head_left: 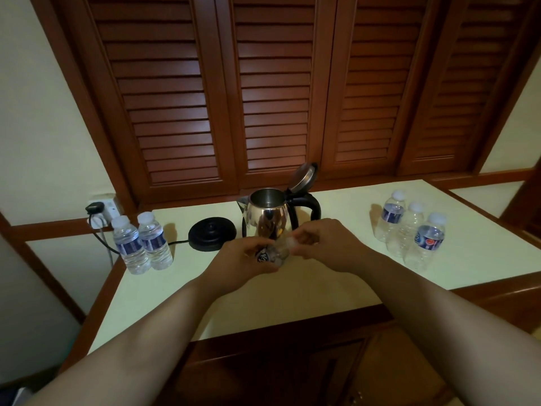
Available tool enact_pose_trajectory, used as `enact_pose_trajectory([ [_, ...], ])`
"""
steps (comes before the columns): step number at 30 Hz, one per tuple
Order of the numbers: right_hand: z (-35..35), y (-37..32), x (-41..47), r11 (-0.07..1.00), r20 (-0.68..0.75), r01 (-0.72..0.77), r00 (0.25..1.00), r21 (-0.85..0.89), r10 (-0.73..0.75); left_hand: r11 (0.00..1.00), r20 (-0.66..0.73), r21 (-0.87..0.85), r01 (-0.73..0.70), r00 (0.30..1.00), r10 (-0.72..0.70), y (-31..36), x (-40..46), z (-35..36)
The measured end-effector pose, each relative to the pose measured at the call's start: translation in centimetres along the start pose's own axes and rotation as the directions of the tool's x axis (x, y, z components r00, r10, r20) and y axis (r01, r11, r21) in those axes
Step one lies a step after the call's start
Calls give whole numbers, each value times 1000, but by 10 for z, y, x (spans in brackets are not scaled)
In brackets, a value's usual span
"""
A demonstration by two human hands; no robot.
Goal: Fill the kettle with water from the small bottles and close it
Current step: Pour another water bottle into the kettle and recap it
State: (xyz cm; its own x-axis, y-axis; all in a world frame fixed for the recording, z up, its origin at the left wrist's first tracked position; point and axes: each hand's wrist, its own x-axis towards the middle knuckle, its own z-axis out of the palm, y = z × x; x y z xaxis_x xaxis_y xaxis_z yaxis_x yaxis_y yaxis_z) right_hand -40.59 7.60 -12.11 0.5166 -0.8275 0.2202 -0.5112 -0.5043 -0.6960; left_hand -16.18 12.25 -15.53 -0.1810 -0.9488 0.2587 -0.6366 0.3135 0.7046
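A steel kettle (268, 213) with a black handle stands at the back of the table, off its base, its lid (304, 176) tipped up. Just in front of it my left hand (243, 259) grips the body of a small clear bottle (276, 250). My right hand (325, 243) pinches the bottle's cap end. Most of that bottle is hidden by my fingers. Two full capped bottles (142, 243) stand at the left. Three capped bottles (409, 230) that look empty stand at the right.
The kettle's black round base (212, 233) lies left of the kettle, its cord running to a wall socket (102, 210). The pale table top (322, 282) has a wooden rim. Louvred wooden doors (275, 92) close off the back.
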Motion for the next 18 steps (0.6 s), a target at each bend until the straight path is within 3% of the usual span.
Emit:
enact_pose_trajectory([
  [4,13,-3,-2,984,-20,-140,990,-107,139,999,18,43,-18,1000,17,0,2,3],
  [9,2,2,-6,998,55,-61,997,33,59,999,6,39,7,1000,-8,2,4,4],
  [14,7,1,-7,985,5,-149,989,-88,150,999,22,35,34,999,-35,4,6,12],
  [18,6,7,-11,981,-67,-174,983,-85,169,998,27,22,51,998,-51,6,9,24],
])
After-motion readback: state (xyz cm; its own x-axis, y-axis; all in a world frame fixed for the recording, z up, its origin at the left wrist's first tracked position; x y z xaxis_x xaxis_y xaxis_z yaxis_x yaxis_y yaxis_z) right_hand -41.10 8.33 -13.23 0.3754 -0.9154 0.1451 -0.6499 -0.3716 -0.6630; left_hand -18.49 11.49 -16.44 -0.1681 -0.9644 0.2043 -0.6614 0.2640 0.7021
